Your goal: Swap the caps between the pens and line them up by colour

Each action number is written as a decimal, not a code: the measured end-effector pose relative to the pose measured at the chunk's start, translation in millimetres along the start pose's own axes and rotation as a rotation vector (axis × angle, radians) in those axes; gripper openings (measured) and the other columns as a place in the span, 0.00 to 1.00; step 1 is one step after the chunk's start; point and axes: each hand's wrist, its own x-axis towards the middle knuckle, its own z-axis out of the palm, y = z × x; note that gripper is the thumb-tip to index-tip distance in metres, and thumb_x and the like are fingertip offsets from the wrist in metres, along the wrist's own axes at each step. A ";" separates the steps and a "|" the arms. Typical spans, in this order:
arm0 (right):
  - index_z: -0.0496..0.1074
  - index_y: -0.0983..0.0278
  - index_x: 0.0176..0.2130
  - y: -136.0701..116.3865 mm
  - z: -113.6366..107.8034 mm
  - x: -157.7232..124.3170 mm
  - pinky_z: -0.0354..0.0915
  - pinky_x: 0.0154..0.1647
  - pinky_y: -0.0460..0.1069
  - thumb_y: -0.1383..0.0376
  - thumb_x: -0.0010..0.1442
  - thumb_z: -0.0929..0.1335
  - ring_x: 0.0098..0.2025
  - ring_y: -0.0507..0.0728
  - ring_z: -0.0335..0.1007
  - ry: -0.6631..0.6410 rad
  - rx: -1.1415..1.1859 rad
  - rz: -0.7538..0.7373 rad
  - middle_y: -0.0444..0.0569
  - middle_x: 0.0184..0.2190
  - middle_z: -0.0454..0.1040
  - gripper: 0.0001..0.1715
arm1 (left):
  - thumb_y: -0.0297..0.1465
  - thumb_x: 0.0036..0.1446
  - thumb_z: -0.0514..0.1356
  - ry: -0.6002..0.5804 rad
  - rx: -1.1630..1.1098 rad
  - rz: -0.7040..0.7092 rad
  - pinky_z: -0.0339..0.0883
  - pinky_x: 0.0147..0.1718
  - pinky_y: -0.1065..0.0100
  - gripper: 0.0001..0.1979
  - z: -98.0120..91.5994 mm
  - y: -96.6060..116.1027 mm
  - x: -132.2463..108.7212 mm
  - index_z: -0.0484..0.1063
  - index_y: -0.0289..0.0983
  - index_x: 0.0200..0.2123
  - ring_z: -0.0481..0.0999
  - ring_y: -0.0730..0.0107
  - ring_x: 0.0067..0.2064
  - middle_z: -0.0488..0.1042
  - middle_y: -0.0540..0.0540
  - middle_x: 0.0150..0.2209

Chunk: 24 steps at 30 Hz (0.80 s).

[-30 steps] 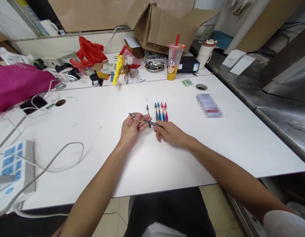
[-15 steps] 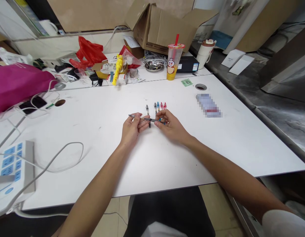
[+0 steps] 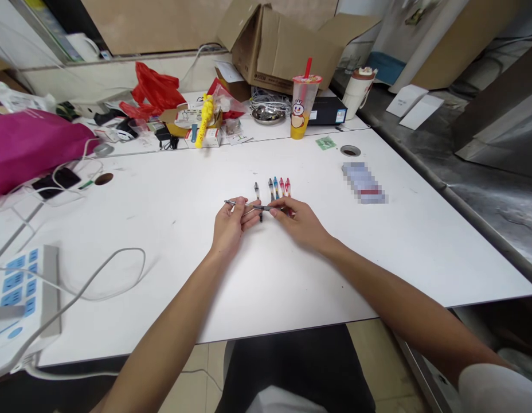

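Note:
Both hands meet over the middle of the white table, holding one dark pen (image 3: pixel 254 206) lengthwise between them. My left hand (image 3: pixel 230 222) pinches the pen's clicker end, thumb on top and fingers beneath. At its other end, the thumb and fingers of my right hand (image 3: pixel 301 219) close around the dark grip; the tip is hidden. Just beyond my fingers lie several pens in a rough row: a black pen (image 3: pixel 256 189) apart on the left, then another black pen (image 3: pixel 271 187), a blue pen (image 3: pixel 276 186) and red pens (image 3: pixel 287 186). My hands partly cover their lower ends.
A blurred-out flat object (image 3: pixel 364 183) and a roll of tape (image 3: pixel 350 151) lie to the right. Behind stand a drink cup (image 3: pixel 301 106) and an open cardboard box (image 3: pixel 287 49). On the left are a power strip (image 3: pixel 27 292), a loose cable (image 3: pixel 120 250) and a magenta bag (image 3: pixel 38 146).
My right hand's fingers have shifted along the pen's grip end and lie flatter and closer together. My left hand has hardly moved, and the pens on the table stay put.

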 end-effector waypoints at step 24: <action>0.71 0.61 0.36 0.1 -31.4 11.4 0.66 0.33 0.50 0.53 0.59 0.74 0.33 0.53 0.70 0.188 0.309 -0.028 0.46 0.31 0.75 0.16 | 0.39 0.71 0.56 0.171 -0.230 0.067 0.76 0.30 0.75 0.11 -10.0 10.8 7.3 0.65 0.37 0.40 0.86 0.66 0.40 0.82 0.39 0.46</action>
